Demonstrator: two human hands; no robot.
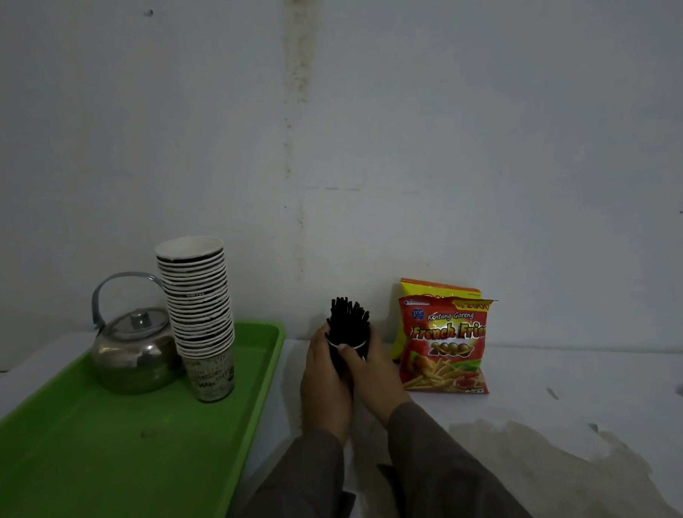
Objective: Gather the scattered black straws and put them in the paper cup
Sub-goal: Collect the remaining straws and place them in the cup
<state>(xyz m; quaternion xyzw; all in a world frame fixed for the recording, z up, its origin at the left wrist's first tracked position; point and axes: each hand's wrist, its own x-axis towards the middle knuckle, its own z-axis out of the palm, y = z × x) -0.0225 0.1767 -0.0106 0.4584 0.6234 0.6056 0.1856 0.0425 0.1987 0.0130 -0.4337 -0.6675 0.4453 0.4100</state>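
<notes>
A bundle of black straws point(348, 321) stands upright in a paper cup point(353, 345), of which only the white rim and a dark strip show between my hands. My left hand point(323, 381) wraps the cup's left side. My right hand point(370, 375) clasps its right side, thumb across the rim. The cup is held over the white table, near the wall. The straw tops fan out above the rim.
A green tray point(105, 445) at the left carries a metal kettle point(134, 352) and a tall stack of paper cups point(201, 319). Two snack bags point(443, 344) lean against the wall right of my hands. The white table point(572, 385) has a brown stain at the front right.
</notes>
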